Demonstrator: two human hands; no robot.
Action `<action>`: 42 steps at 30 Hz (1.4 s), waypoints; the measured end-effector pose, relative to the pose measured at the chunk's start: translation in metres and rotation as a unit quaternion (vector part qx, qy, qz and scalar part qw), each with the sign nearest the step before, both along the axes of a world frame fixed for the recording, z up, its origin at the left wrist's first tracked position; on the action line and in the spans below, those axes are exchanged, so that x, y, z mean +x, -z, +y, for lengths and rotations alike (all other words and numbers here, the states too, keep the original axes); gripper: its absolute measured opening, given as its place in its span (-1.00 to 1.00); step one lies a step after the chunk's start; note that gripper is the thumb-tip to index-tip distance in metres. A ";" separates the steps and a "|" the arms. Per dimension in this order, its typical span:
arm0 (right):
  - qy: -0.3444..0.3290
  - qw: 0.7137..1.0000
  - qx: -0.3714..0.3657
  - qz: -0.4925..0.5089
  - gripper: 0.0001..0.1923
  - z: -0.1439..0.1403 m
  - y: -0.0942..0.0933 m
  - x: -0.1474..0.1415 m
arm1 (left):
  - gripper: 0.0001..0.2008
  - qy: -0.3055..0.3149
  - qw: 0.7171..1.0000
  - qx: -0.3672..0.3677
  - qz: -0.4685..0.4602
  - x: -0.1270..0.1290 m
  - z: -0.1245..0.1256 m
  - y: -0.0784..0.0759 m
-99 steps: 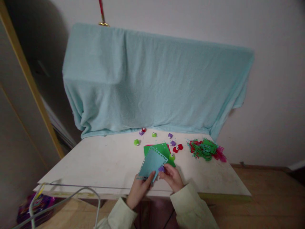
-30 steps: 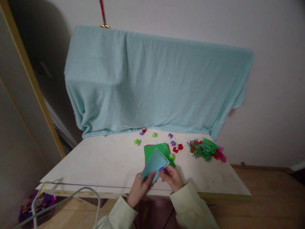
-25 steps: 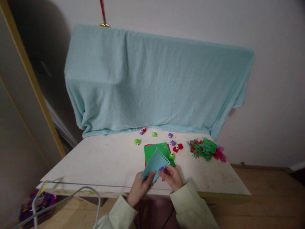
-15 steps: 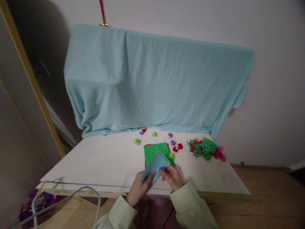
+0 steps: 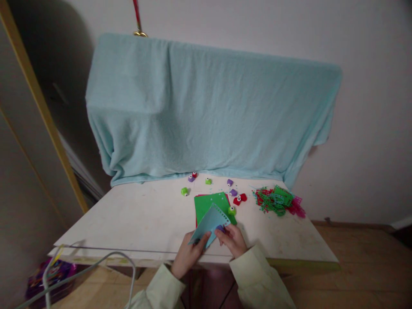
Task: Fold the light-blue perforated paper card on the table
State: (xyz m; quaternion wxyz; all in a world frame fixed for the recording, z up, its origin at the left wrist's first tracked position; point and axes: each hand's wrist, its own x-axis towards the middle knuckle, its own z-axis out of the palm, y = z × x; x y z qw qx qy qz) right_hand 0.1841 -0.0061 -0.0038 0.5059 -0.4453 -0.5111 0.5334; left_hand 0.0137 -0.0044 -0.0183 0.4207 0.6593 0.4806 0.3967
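My left hand (image 5: 189, 254) is closed on a light blue sheet of paper (image 5: 207, 224), the thumb pressed on top. A row of small holes runs along the sheet's upper right edge. In my right hand (image 5: 234, 241), a small purple hole punch (image 5: 220, 228) is pinched at that same edge, close to the corner. Whether its jaws are pressed together cannot be seen. Beneath the tilted blue sheet lies a stack of coloured paper with a green sheet (image 5: 209, 202) on top and red showing at its edges. A green punch (image 5: 232, 210) with an eye rests at the stack's right side.
Several small punches, such as a red one (image 5: 237, 200) and a green one (image 5: 184, 192), are scattered behind the stack. A heap of punched paper strips (image 5: 273, 201) lies on the table's right. A light blue cloth (image 5: 219, 111) hangs behind. A grey cable (image 5: 111, 254) loops at front left.
Almost nothing differs. My right hand and the purple punch have shifted very slightly along the blue sheet's edge; my left hand stays in place.
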 end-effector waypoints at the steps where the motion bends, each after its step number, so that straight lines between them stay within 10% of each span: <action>1: -0.005 1.000 -0.001 0.002 -0.68 0.000 -0.001 0.000 | -0.66 0.001 1.000 -0.001 0.000 0.000 0.000 0.000; 42: 0.012 1.000 0.025 0.001 -0.71 0.003 0.006 0.000 | -0.62 0.025 0.998 -0.003 -0.052 0.003 -0.003 -0.014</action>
